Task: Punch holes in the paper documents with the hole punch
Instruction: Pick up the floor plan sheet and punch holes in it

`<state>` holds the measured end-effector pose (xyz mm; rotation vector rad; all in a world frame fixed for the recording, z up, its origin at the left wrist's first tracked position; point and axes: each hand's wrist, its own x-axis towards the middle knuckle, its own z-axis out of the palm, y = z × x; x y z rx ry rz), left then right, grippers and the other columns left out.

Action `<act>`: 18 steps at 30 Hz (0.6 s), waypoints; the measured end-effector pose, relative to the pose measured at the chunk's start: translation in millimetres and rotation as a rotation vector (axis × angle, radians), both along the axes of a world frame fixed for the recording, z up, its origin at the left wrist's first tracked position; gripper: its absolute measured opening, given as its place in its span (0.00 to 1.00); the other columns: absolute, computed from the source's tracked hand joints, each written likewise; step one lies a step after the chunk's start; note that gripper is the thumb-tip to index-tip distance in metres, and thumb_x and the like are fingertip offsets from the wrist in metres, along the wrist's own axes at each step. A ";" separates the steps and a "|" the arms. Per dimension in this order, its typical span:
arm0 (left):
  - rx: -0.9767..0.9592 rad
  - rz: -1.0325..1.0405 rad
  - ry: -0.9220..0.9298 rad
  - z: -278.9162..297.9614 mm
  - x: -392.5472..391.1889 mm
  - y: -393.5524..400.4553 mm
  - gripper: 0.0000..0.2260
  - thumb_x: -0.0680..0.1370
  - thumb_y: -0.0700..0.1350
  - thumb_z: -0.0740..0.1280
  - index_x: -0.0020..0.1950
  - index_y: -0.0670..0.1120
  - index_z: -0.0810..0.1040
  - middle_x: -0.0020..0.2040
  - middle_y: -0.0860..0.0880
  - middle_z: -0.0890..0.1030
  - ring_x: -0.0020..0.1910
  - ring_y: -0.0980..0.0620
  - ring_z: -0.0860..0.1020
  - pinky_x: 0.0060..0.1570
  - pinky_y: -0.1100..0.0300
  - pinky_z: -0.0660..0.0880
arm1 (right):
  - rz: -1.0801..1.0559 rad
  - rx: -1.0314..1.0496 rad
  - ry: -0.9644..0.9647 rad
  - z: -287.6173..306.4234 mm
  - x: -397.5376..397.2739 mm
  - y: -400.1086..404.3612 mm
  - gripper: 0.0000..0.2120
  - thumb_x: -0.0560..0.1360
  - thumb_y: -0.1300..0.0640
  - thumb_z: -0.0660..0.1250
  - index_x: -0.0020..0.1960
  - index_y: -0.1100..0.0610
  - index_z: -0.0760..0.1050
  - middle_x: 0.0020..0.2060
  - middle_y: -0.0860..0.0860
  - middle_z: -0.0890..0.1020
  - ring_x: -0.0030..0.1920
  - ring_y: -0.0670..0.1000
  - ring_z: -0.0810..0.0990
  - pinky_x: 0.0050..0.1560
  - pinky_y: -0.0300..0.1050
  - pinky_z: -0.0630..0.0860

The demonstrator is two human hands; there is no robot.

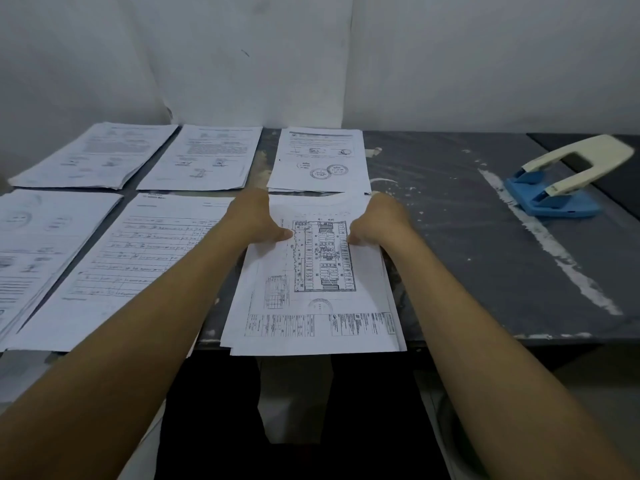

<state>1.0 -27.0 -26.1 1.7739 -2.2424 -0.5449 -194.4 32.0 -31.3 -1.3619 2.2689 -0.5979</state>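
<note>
Both hands, left (254, 218) and right (375, 221), grip floor-plan stack (311, 292); hole punch (561, 181) far right

Both bare forearms reach forward, converging. The left hand (254, 220) grips the stack (311, 282) at its left edge, thumb on top. The right hand (379, 221) grips the right edge, fingers curled, thumb on top.

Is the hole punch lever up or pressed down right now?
Up. The hole punch sits alone on the table, its cream lever angled clear above the blue base, no paper inserted.
</note>
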 end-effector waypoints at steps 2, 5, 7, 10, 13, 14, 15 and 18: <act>0.013 -0.002 0.015 -3.2 3.9 -3.6 0.38 0.67 0.53 0.81 0.70 0.42 0.69 0.62 0.44 0.78 0.56 0.45 0.76 0.49 0.58 0.69 | 0.004 0.012 -0.051 1.4 -1.7 -0.5 0.16 0.65 0.62 0.76 0.51 0.58 0.77 0.46 0.52 0.82 0.42 0.52 0.80 0.37 0.42 0.79; 0.028 -0.005 0.017 -6.0 6.9 -6.9 0.33 0.66 0.54 0.81 0.63 0.40 0.73 0.58 0.43 0.79 0.49 0.48 0.75 0.45 0.57 0.70 | -0.011 0.002 -0.153 2.5 -2.4 -2.8 0.20 0.62 0.65 0.77 0.52 0.59 0.79 0.48 0.53 0.84 0.46 0.54 0.82 0.47 0.49 0.83; 0.016 -0.016 0.036 -7.2 7.3 -7.9 0.37 0.65 0.53 0.81 0.67 0.39 0.71 0.60 0.42 0.78 0.54 0.44 0.76 0.48 0.56 0.71 | -0.036 -0.003 -0.163 1.2 -0.9 -3.3 0.20 0.62 0.66 0.76 0.53 0.60 0.78 0.48 0.54 0.83 0.46 0.54 0.82 0.47 0.50 0.83; 0.002 -0.017 0.039 -8.3 8.1 -8.9 0.38 0.65 0.53 0.81 0.68 0.39 0.70 0.60 0.42 0.78 0.53 0.46 0.75 0.47 0.58 0.69 | -0.021 -0.028 -0.041 2.0 7.0 -0.2 0.11 0.66 0.65 0.71 0.48 0.61 0.77 0.48 0.55 0.81 0.44 0.55 0.80 0.34 0.41 0.77; 0.013 -0.014 0.028 -8.3 7.4 -10.4 0.37 0.66 0.54 0.81 0.67 0.40 0.71 0.57 0.45 0.77 0.48 0.49 0.72 0.45 0.59 0.68 | -0.033 -0.052 -0.034 5.9 13.3 -0.9 0.10 0.65 0.65 0.71 0.46 0.62 0.76 0.49 0.56 0.82 0.44 0.55 0.80 0.27 0.37 0.67; 0.018 -0.011 0.022 -8.4 7.1 -10.8 0.36 0.66 0.54 0.81 0.66 0.39 0.71 0.57 0.45 0.77 0.48 0.49 0.72 0.45 0.59 0.68 | -0.053 -0.058 -0.095 5.5 13.2 -4.0 0.17 0.63 0.65 0.73 0.51 0.63 0.76 0.50 0.56 0.82 0.46 0.56 0.80 0.28 0.38 0.69; 0.023 -0.009 0.015 -8.6 7.2 -11.0 0.35 0.66 0.54 0.81 0.65 0.39 0.72 0.58 0.44 0.78 0.49 0.48 0.73 0.45 0.59 0.69 | -0.077 -0.061 -0.180 7.2 12.7 -5.4 0.27 0.59 0.64 0.76 0.56 0.65 0.74 0.51 0.56 0.82 0.48 0.56 0.81 0.33 0.40 0.75; 0.025 0.002 0.024 -9.5 7.9 -11.9 0.38 0.66 0.55 0.81 0.68 0.39 0.70 0.62 0.42 0.77 0.57 0.45 0.76 0.48 0.59 0.69 | -0.133 -0.118 -0.454 13.3 4.9 -4.6 0.30 0.52 0.66 0.80 0.54 0.65 0.77 0.49 0.57 0.84 0.48 0.58 0.83 0.48 0.51 0.83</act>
